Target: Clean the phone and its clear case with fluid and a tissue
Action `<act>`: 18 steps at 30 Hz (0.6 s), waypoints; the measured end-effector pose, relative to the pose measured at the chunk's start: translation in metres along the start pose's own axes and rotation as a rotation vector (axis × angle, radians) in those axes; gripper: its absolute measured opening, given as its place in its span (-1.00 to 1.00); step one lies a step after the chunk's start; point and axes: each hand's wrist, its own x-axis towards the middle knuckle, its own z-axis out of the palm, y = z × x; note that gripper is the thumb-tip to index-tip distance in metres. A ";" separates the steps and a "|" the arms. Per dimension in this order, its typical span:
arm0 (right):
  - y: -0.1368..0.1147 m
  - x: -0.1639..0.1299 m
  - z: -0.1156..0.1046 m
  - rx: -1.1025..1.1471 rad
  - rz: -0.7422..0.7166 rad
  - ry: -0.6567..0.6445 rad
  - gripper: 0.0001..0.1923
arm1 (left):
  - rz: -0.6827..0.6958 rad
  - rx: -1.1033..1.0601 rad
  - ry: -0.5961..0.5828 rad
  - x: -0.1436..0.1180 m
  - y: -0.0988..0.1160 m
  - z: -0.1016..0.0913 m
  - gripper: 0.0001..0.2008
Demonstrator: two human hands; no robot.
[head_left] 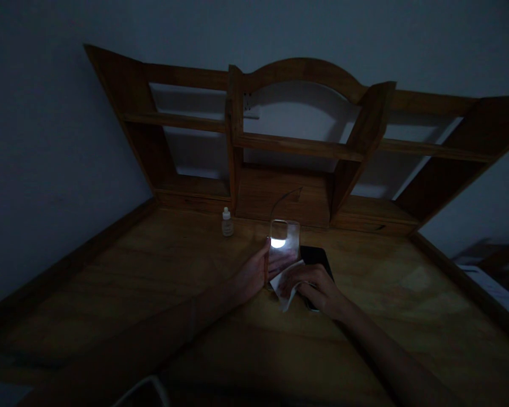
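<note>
Two bare forearms reach across the wooden desk [110, 294] toward a clear phone case [284, 243] standing tilted near the desk's back edge. Left hand [252, 277] pinches the case's left edge. Right hand [316, 288] presses a white cloth [288, 282] against the case's lower part, fingers curled. Behind the right hand lies a dark phone [316, 257]; left of the case stands a small bottle [227, 222].

Single head-worn view, looking forward and down over the desk [152, 282] toward its shelf [297, 147] and wall, at arm's reach.

Clear phone case [284, 242], white cloth [289, 282]
</note>
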 end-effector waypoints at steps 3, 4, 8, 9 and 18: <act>-0.002 0.000 0.001 0.005 0.002 0.007 -0.58 | 0.003 0.013 0.008 0.000 0.000 0.000 -0.50; -0.002 0.001 0.001 0.007 0.001 0.007 -0.58 | 0.003 0.009 0.017 0.001 0.000 -0.001 -0.51; -0.002 0.001 0.000 -0.008 -0.005 -0.001 -0.58 | 0.007 -0.027 0.078 0.003 -0.001 -0.002 -0.57; -0.002 0.001 0.000 -0.017 -0.008 -0.002 -0.58 | 0.008 -0.036 0.081 0.003 -0.002 -0.002 -0.58; -0.003 0.001 0.000 -0.014 -0.002 -0.001 -0.56 | 0.004 -0.048 0.135 0.002 0.000 0.002 -0.58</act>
